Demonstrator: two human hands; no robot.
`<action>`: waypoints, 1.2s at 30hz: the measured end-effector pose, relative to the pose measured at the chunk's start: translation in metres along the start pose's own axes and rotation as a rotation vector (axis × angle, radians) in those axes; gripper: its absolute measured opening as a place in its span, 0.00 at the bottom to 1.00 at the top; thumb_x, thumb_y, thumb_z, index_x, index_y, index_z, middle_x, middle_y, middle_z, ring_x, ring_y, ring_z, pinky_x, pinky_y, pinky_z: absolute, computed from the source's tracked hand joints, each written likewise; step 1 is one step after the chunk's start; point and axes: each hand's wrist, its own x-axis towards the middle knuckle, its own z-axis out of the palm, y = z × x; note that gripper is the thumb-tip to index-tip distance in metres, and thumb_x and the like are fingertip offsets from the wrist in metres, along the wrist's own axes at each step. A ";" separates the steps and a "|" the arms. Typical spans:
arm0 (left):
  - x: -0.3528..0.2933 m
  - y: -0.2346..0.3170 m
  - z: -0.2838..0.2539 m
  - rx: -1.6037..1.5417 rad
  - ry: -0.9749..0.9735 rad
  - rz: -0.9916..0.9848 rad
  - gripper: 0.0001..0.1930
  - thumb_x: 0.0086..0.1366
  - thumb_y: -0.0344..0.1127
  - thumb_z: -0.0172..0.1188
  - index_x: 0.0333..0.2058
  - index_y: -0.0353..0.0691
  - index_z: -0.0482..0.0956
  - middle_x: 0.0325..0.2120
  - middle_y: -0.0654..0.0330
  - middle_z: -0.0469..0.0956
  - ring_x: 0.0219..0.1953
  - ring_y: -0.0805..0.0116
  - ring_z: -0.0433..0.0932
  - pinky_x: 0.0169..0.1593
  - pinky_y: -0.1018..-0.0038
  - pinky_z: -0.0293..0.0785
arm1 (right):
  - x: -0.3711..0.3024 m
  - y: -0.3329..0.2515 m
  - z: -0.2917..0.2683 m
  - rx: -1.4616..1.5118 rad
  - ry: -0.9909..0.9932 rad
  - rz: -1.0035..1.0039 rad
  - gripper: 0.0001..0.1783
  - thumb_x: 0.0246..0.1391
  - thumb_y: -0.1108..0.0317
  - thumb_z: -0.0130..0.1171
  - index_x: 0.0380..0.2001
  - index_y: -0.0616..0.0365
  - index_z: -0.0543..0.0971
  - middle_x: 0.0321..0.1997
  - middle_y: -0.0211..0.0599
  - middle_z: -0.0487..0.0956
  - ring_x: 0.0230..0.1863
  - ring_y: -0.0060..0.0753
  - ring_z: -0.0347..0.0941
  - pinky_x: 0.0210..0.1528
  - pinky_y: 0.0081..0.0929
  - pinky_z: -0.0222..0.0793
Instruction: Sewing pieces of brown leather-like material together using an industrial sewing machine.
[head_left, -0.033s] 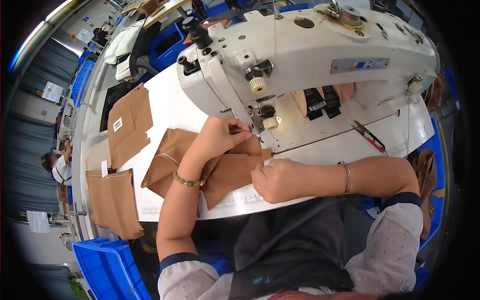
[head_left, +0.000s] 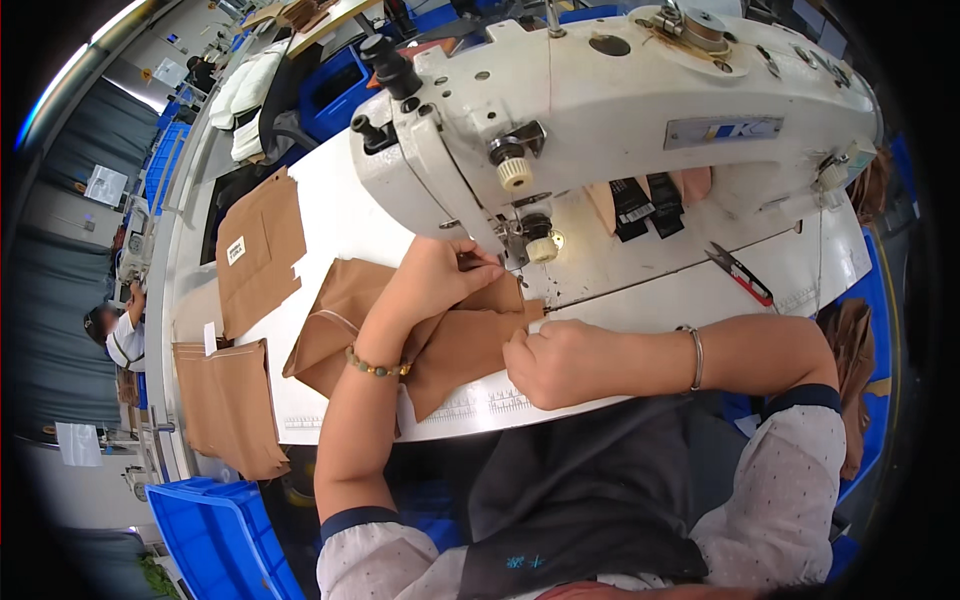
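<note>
A brown fabric piece (head_left: 462,345) lies folded and rumpled on the white table, its far edge close to the needle area of a white sewing machine (head_left: 610,90). My left hand (head_left: 440,282) rests on the cloth just left of the presser foot, thumb and fingers pinched together on it. Closed at the cloth's right edge is my right hand (head_left: 552,364), its fingertips gripping that edge. The fingers' undersides and the cloth within them are hidden. A pale seam line shows on the fabric's left fold.
Stacked brown pieces (head_left: 230,405) and a labelled brown panel (head_left: 262,250) lie at left. Thread snips (head_left: 740,275) and black labels (head_left: 632,207) sit right of the needle. A blue crate (head_left: 215,535) stands lower left. Another person (head_left: 122,335) works far left.
</note>
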 end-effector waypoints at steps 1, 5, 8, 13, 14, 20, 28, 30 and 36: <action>0.000 -0.002 0.001 -0.006 0.036 0.005 0.07 0.58 0.27 0.73 0.35 0.32 0.85 0.27 0.65 0.82 0.32 0.80 0.76 0.38 0.79 0.74 | -0.001 -0.001 0.001 0.000 0.039 0.008 0.09 0.28 0.66 0.59 0.13 0.61 0.73 0.16 0.34 0.67 0.17 0.27 0.65 0.15 0.24 0.61; 0.001 0.008 -0.001 -0.043 0.063 -0.045 0.13 0.56 0.29 0.71 0.40 0.31 0.84 0.33 0.54 0.85 0.34 0.68 0.82 0.39 0.71 0.77 | -0.003 0.001 0.002 -0.031 0.041 0.030 0.09 0.28 0.66 0.59 0.13 0.62 0.74 0.16 0.35 0.68 0.17 0.27 0.66 0.15 0.24 0.62; 0.008 0.014 -0.005 0.170 0.117 -0.116 0.16 0.57 0.32 0.71 0.43 0.33 0.83 0.36 0.53 0.85 0.37 0.63 0.82 0.40 0.68 0.78 | -0.005 0.009 0.005 -0.080 0.051 0.045 0.09 0.27 0.67 0.58 0.13 0.62 0.75 0.17 0.37 0.70 0.17 0.27 0.67 0.15 0.23 0.62; 0.015 0.002 -0.013 0.290 0.051 -0.030 0.20 0.61 0.42 0.66 0.49 0.37 0.81 0.45 0.51 0.82 0.48 0.55 0.79 0.54 0.63 0.73 | -0.006 0.018 0.002 -0.105 -0.087 0.063 0.16 0.41 0.69 0.60 0.32 0.71 0.83 0.31 0.52 0.83 0.18 0.24 0.73 0.19 0.19 0.65; 0.016 0.000 -0.013 0.338 0.060 0.034 0.20 0.62 0.43 0.66 0.49 0.37 0.80 0.45 0.50 0.82 0.49 0.54 0.79 0.54 0.63 0.73 | -0.006 0.018 0.002 -0.103 -0.088 0.063 0.16 0.41 0.69 0.60 0.32 0.71 0.83 0.31 0.52 0.83 0.18 0.24 0.73 0.19 0.19 0.65; 0.028 -0.021 -0.014 0.449 0.008 0.098 0.20 0.67 0.43 0.62 0.50 0.35 0.79 0.47 0.50 0.82 0.50 0.52 0.78 0.56 0.62 0.71 | -0.007 0.018 -0.001 -0.040 -0.196 0.109 0.17 0.42 0.69 0.61 0.34 0.72 0.83 0.32 0.54 0.84 0.18 0.26 0.75 0.17 0.20 0.65; 0.026 -0.037 -0.013 0.417 0.046 0.019 0.18 0.66 0.41 0.64 0.49 0.36 0.81 0.47 0.53 0.82 0.49 0.54 0.78 0.56 0.62 0.71 | -0.004 0.018 0.014 -0.171 0.063 0.099 0.14 0.26 0.67 0.59 0.14 0.70 0.76 0.21 0.55 0.78 0.13 0.26 0.68 0.12 0.23 0.61; 0.024 -0.031 -0.013 0.412 0.068 0.030 0.18 0.65 0.40 0.64 0.49 0.36 0.81 0.47 0.53 0.83 0.49 0.54 0.79 0.56 0.62 0.71 | -0.004 0.022 0.010 -0.127 0.034 0.126 0.13 0.27 0.67 0.59 0.15 0.70 0.76 0.21 0.54 0.78 0.13 0.26 0.69 0.12 0.23 0.62; -0.051 0.053 0.007 0.647 0.352 0.113 0.18 0.55 0.34 0.68 0.45 0.40 0.79 0.47 0.55 0.78 0.51 0.54 0.75 0.57 0.52 0.62 | -0.014 0.021 0.001 -0.123 -0.175 0.157 0.14 0.43 0.67 0.61 0.33 0.64 0.85 0.33 0.48 0.85 0.19 0.25 0.75 0.19 0.21 0.68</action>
